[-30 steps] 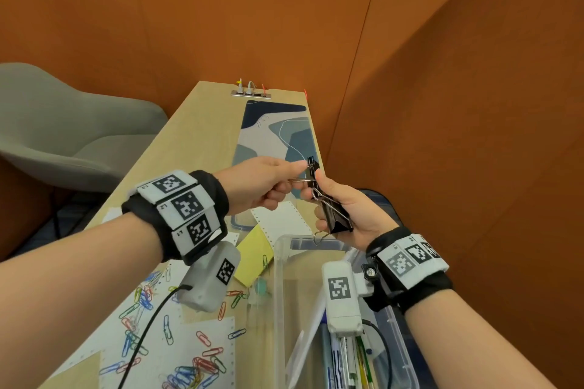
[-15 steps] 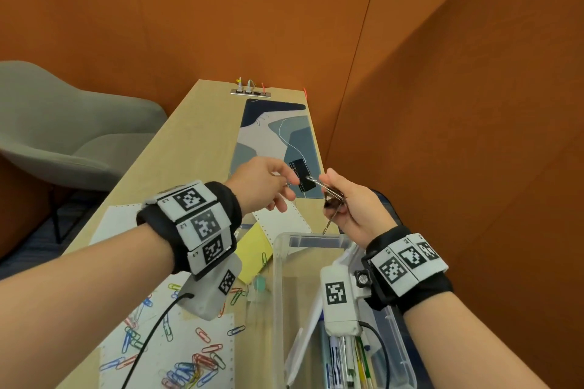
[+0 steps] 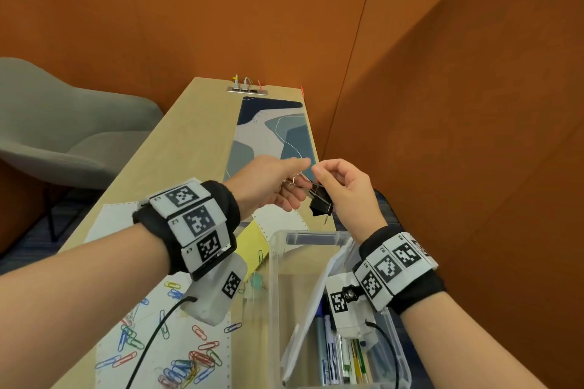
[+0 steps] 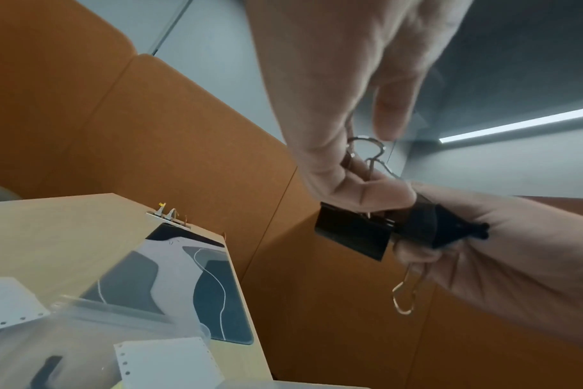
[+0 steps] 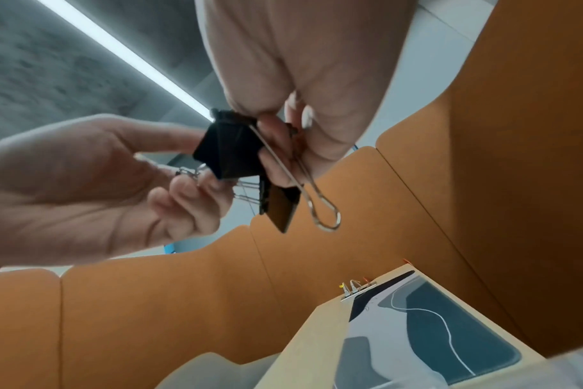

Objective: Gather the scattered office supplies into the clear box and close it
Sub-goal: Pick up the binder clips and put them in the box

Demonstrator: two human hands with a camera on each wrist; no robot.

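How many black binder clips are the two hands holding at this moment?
2. One binder clip hangs from wire handles pinched by the left hand. The other binder clip is gripped in the right hand. They touch; more may be hidden.

Three views: one from the head, two from the wrists

The head camera looks forward and down the pale wooden worktop [image 3: 177, 148] toward orange felt walls. Each wrist camera sits close beneath its hand, tilted up toward the grey ceiling. All three share the black metal binder clips [image 3: 320, 200] [image 4: 353, 237] [image 5: 230, 152] and the blue-grey patterned desk mat [image 3: 268, 136] [image 4: 170, 279] [image 5: 433, 337].
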